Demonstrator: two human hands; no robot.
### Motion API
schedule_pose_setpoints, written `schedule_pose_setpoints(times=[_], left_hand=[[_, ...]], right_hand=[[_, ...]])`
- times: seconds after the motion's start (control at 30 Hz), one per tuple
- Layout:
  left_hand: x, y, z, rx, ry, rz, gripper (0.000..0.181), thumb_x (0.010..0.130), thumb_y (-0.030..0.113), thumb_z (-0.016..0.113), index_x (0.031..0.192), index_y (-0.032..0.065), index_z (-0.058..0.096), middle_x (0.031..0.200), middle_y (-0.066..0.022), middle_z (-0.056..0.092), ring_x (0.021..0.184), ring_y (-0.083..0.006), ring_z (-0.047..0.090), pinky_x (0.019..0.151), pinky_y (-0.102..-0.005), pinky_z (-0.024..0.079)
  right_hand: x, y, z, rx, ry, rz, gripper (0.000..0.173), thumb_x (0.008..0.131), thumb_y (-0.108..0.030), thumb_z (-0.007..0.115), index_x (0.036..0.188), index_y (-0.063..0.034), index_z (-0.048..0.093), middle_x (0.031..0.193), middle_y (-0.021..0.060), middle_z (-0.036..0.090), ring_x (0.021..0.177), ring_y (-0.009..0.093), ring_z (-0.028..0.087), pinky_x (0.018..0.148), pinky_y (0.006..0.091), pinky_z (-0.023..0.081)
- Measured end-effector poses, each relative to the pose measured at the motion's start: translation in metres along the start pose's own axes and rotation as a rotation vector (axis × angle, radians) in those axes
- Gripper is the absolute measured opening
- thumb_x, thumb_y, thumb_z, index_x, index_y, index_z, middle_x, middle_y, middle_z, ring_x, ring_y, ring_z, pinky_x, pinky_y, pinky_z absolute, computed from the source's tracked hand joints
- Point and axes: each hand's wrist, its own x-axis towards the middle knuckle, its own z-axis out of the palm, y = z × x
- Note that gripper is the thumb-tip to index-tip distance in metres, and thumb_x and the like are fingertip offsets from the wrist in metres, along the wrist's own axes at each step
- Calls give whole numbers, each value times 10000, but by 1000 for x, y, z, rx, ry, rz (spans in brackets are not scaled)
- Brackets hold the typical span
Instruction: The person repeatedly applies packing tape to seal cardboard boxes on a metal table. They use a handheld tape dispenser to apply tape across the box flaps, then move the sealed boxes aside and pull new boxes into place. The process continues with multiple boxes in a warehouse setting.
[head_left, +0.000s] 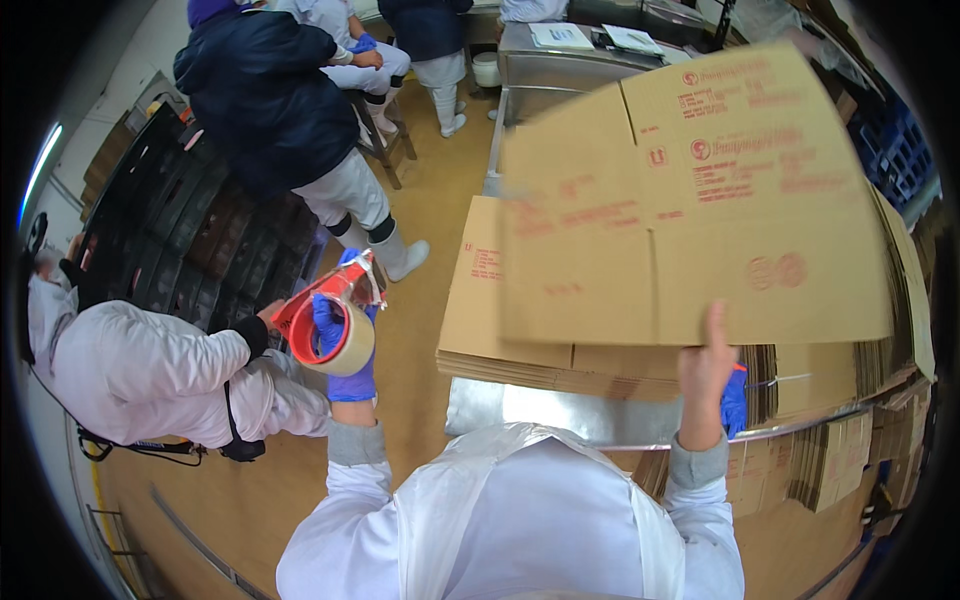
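My left hand (351, 337), in a blue-purple glove, grips a red tape dispenser (330, 300) fitted with a wide roll of clear or tan packing tape (352, 349). My bare right hand (706, 371) holds a flat cardboard box blank (690, 217) by its near edge, with the index finger upon its face. Red print and fold slots show on the blank, which is slightly blurred. Below and left of it, a stack of flat cardboard blanks (480, 300) lies on a metal table (555, 409). The fingers beneath the held blank are hidden.
A person in white (157, 367) is close on the left, another in a dark jacket (262, 97) ahead. Black crates (225, 247) line the left side. More bundled cardboard (817, 375) stands at the right, beside a blue glove (733, 405). Papers (559, 36) lie on a far metal counter (525, 56).
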Motion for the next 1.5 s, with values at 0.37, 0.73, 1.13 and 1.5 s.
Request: schedule_pose_setpoints(times=[0.37,0.73,1.13,1.5], left_hand=[[-44,-71,84,-334,-594,-627,587,932,367,602,1321,-62,507,1394,-141,515,1283,-223,489,1063,-358,414],[33,-104,239,-146,-1047,-392,379,935,203,572,1209,-56,616,1163,-131,657,1065,-191,630,913,-303,516],[-67,-45,147,-139,-1067,-727,287,940,168,563,1146,-8,655,1098,-100,677,966,-192,662,847,-318,544],[-61,-105,137,135,-868,-673,301,962,220,582,1218,67,542,1182,-73,605,1072,-197,588,944,-345,491]], right_hand=[[-63,116,-57,-1038,-974,267,553,840,-423,698,1168,15,618,1001,127,695,887,239,671,778,392,557],[-47,198,-28,-1485,-966,-443,863,763,-404,715,1415,47,372,1497,192,357,1423,306,295,1163,462,248],[-42,186,-25,-1542,-1046,-427,885,691,-337,770,1393,53,399,1466,191,399,1401,310,332,1165,452,250],[-41,175,-29,-1573,-999,-461,740,735,-253,708,1381,-3,445,1437,180,448,1344,326,413,1106,483,317]])
